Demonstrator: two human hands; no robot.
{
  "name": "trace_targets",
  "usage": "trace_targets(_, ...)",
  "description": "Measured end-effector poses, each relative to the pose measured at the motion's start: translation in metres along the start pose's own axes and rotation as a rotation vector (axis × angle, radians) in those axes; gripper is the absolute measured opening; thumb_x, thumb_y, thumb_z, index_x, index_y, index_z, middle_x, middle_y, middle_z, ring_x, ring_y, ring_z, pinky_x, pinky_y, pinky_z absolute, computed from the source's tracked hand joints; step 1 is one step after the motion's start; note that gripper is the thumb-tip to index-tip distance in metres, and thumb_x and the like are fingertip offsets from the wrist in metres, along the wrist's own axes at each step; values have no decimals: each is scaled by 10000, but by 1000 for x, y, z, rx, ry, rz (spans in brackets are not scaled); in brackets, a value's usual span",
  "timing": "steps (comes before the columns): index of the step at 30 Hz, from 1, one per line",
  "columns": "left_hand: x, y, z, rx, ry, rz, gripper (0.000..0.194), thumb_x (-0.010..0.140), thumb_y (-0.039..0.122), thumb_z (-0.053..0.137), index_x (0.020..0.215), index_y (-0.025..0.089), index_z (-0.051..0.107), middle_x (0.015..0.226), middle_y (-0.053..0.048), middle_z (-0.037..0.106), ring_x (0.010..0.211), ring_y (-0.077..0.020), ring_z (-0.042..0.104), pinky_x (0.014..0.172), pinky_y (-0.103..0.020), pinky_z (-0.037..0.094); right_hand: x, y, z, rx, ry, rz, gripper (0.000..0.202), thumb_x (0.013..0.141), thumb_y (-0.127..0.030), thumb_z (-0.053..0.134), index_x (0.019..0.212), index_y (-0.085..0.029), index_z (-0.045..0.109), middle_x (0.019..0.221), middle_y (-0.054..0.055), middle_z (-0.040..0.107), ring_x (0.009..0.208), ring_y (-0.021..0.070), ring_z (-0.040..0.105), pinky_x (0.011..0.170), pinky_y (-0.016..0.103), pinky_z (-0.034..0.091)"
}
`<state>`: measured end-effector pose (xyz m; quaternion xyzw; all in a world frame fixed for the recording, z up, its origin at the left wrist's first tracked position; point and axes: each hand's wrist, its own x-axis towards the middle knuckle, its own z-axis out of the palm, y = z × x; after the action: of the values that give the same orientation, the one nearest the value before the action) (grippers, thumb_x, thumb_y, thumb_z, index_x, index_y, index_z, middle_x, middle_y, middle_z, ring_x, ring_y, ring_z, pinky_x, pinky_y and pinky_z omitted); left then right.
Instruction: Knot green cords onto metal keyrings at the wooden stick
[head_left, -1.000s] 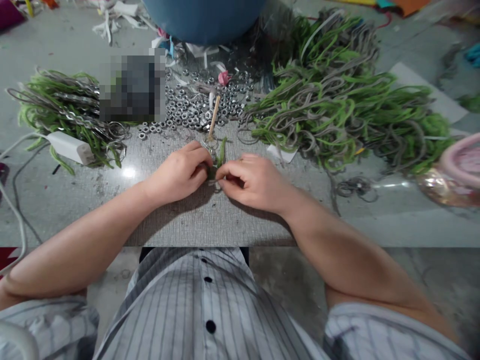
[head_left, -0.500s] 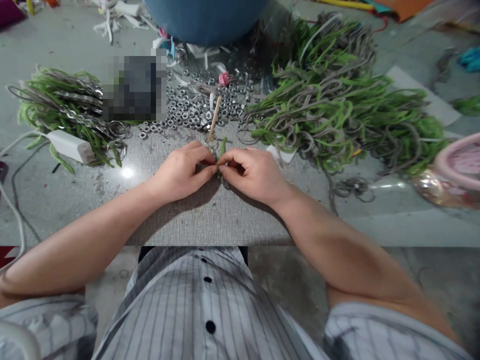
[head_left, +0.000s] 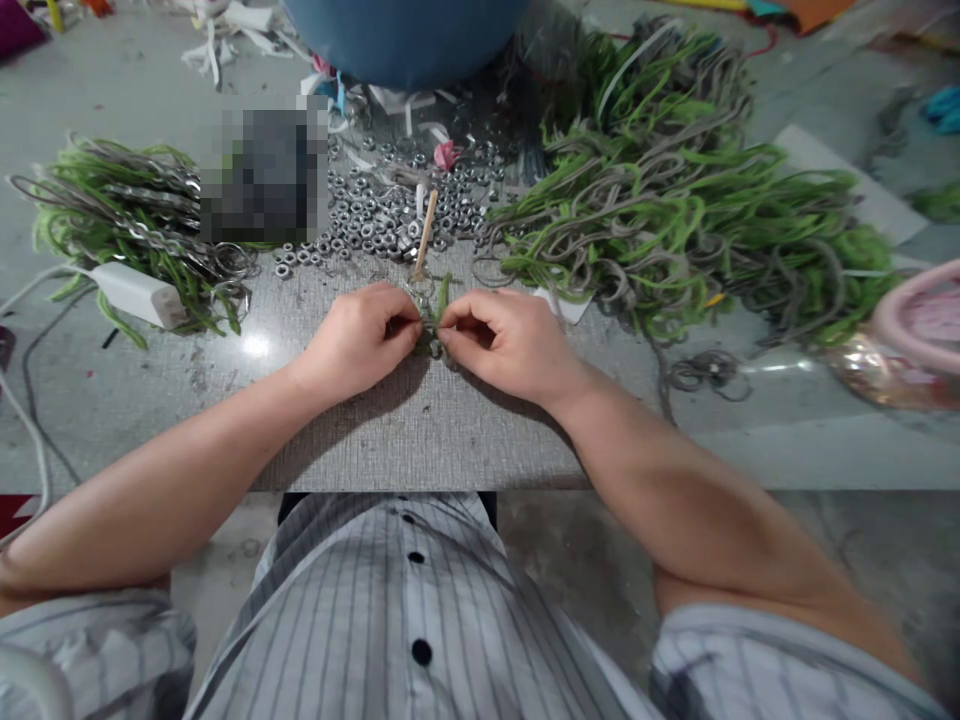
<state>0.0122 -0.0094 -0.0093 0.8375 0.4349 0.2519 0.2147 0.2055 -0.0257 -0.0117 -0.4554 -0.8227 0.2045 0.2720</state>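
Near the table's front edge, my left hand has its thumb and forefinger pinched together beside a small piece of green and grey cord. My right hand pinches on the other side of it, a narrow gap from the left. What lies between the fingertips of each hand is too small to make out. A thin wooden stick rises just beyond the fingertips, with a bit of metal at its lower end. Many metal nuts lie scattered behind the stick.
Green and grey cords are heaped at the right. Another bundle with metal chains lies left, beside a white block on a cable. A blue container stands at the back, a pink-rimmed object at the far right.
The fingertips of my two hands were touching and are now slightly apart. My left hand has shifted a little to the left, and cord shows in the gap.
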Motion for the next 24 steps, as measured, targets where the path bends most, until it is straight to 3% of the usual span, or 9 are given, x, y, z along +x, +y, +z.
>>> trace_targets(9,0,-1,2,46,-53,25,135,772,141,525,747,152,657,739,-28,629,698,-133,583,650,-247,452,1,7,4,-119,-173,-64,147,812,-299,634,898,-184,666,596,-29,577,607,142,540,715,302,361)
trace_targets(16,-1,-1,3,121,-139,58,191,811,165,502,804,157,692,779,-45,617,693,-142,597,625,-253,451,1,6,3,-119,-183,-68,133,818,-298,623,880,-185,655,604,-26,573,608,142,527,709,299,353)
trace_targets(24,-2,14,-6,206,-289,56,222,808,247,504,914,134,664,896,-78,617,750,-177,624,659,-284,493,0,5,1,-116,-177,-38,128,811,-289,585,864,-186,640,614,-21,581,595,142,510,693,298,353)
